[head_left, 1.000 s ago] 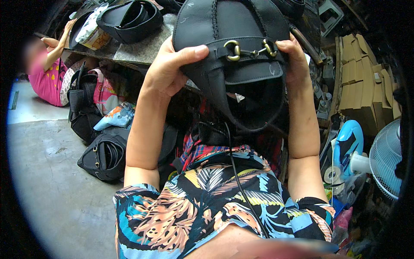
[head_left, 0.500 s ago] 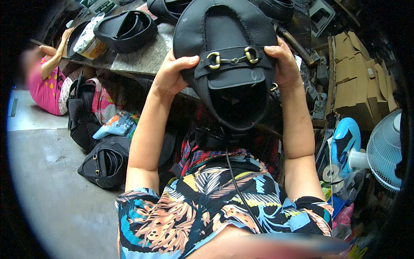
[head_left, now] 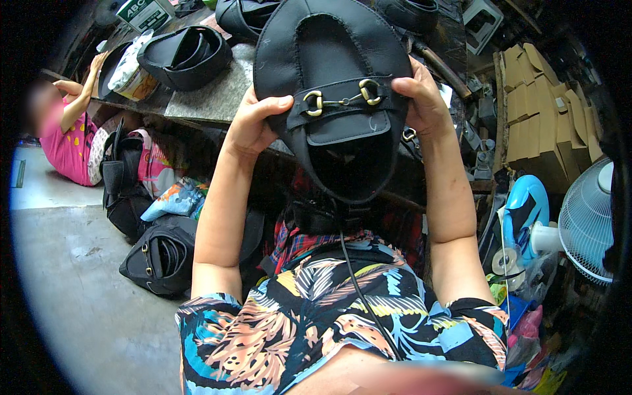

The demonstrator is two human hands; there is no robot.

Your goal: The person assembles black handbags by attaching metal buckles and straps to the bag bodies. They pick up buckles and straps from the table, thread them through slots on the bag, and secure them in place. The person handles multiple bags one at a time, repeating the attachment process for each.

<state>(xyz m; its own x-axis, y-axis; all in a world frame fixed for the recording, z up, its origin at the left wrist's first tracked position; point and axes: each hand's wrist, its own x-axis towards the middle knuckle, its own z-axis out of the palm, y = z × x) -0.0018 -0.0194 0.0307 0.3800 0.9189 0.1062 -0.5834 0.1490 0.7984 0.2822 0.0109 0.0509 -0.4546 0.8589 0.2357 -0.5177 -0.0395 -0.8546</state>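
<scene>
Two hands hold one black leather bag piece (head_left: 332, 85) at upper centre: left hand (head_left: 253, 122) and right hand (head_left: 421, 99) pinch its side edges. One similar piece (head_left: 184, 56) lies on the table (head_left: 210, 99), upper left.

The person wears a short-sleeved shirt (head_left: 316, 322) printed with tropical leaves in black, turquoise, peach and yellow, a thin black cord (head_left: 359, 289) running down its front, forearms and hands bare.
</scene>
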